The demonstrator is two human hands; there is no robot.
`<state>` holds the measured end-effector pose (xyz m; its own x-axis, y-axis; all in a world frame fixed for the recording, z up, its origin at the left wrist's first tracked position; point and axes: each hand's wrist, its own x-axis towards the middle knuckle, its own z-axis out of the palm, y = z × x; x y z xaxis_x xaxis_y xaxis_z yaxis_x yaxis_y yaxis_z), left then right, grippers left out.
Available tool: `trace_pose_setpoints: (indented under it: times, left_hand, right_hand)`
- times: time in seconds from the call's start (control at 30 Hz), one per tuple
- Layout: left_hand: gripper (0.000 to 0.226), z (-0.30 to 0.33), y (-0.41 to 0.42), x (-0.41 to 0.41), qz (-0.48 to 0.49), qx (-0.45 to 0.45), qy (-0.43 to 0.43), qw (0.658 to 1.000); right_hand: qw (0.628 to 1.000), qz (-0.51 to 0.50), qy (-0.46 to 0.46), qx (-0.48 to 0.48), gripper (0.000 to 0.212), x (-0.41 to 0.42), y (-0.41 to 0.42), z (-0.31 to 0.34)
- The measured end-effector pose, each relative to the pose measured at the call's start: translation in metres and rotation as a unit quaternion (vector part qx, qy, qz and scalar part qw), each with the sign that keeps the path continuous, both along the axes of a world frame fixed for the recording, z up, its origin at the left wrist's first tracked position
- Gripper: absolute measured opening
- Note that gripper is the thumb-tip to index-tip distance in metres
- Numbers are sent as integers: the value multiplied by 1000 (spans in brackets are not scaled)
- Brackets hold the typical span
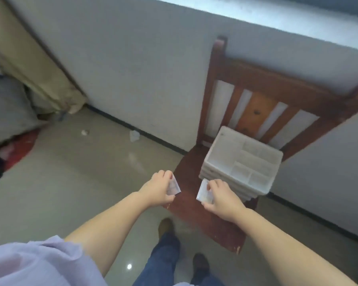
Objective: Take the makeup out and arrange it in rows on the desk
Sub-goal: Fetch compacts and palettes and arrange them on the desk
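Observation:
A clear plastic organizer (242, 162) with drawers and top compartments stands on the seat of a wooden chair (194, 207). My left hand (159, 188) grips a small clear plastic piece (174, 187) just left of the organizer, above the seat's front edge. My right hand (221, 201) grips a second clear plastic piece (203, 190) right in front of the organizer's lower drawers. The two pieces are held apart, facing each other. The frame is blurred, so I cannot tell what the pieces contain. No desk is in view.
The chair's slatted back (256, 108) leans against a grey wall (132, 69) under a window ledge. Small white scraps (134, 136) lie on the tiled floor. A curtain (33, 65) and red cloth (19, 147) sit at the left. My feet (165, 226) stand beside the chair.

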<state>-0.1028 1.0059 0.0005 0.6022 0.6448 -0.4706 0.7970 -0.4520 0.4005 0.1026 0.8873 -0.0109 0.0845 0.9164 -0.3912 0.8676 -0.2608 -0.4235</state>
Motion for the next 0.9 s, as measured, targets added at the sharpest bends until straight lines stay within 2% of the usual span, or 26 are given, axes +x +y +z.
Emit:
trace_pose_setpoints:
  times: [0.1,0.23,0.33,0.43,0.53,0.6,0.63,0.7,0.73,0.83,0.9]
  left_hand:
    - [42,18,-33,-45,152,55,-27,986]
    - [41,19,-107,-101,279,93,-15,956]
    - [41,20,-164,-134,375,96,-3,922]
    - [42,23,-216,-165,457,108,4,883]
    - [42,31,-267,-192,516,127,-5,847]
    - [42,38,-304,-213,543,145,-8,827]
    - [42,42,-324,-225,556,152,-6,817]
    - [42,50,-370,-253,583,159,6,797]
    - [42,52,-394,-268,596,161,14,786]
    - [43,55,-475,-314,633,168,35,755]
    - [42,56,-534,-342,652,165,42,739]
  right_hand:
    - [992,116,1,44,48,-25,12,22]
    - [967,248,-10,49,45,-69,9,37]
    - [929,361,-50,55,41,-105,1,45]
    - [902,426,-41,50,39,-148,-11,55]
    - [869,489,-36,65,44,-195,-35,62]
    - [861,505,-32,59,34,-230,-58,73]
    - [839,539,-16,70,38,-250,-71,77]
    - [774,619,-42,125,54,-288,-104,77]
    - [761,637,-47,114,54,-309,-122,77]
    - [755,650,-37,83,53,-366,-184,77]
    - [724,682,-40,95,57,-402,-231,75]
